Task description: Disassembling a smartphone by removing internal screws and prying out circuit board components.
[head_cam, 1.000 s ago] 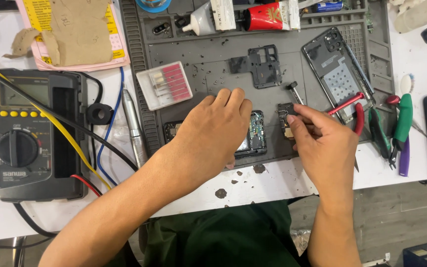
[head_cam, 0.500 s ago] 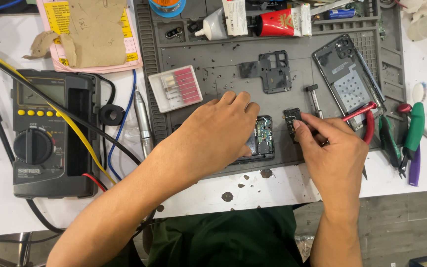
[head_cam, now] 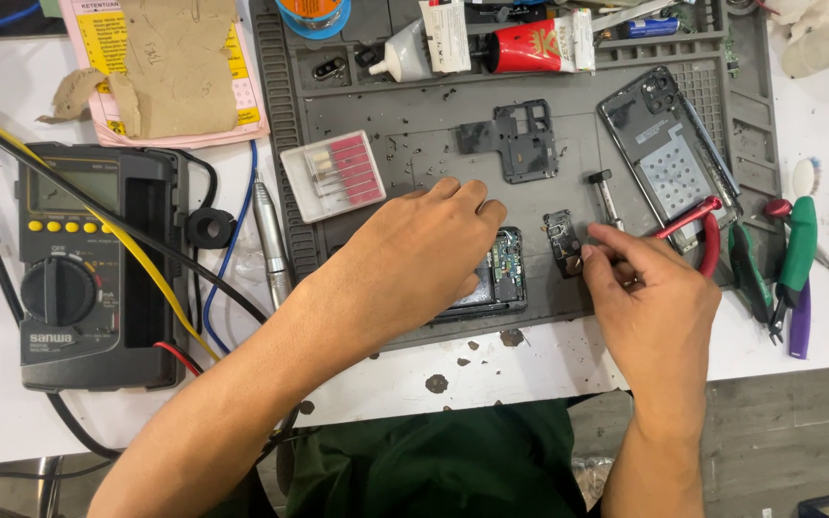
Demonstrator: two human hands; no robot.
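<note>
An opened phone (head_cam: pixel 503 273) with its circuit board bared lies on the grey work mat (head_cam: pixel 414 125). My left hand (head_cam: pixel 414 254) rests flat over most of it, pressing it down. My right hand (head_cam: pixel 650 297) is pinched on a thin metal tool whose tip touches a small dark phone part (head_cam: pixel 562 242) just right of the phone. A dark inner frame piece (head_cam: pixel 515 142) and a grey phone back cover (head_cam: pixel 664 144) lie farther up the mat.
A grey multimeter (head_cam: pixel 88 264) with yellow, red and black leads sits at the left. A clear box of pink-shanked bits (head_cam: pixel 333 176) lies on the mat. Red-handled pliers (head_cam: pixel 698 230), green-handled cutters (head_cam: pixel 789 254), glue tubes (head_cam: pixel 530 46) and a pink sheet (head_cam: pixel 98 38) surround it.
My right hand has shifted slightly left and down, bringing the tool tip onto the small dark part. My left hand stays on the phone.
</note>
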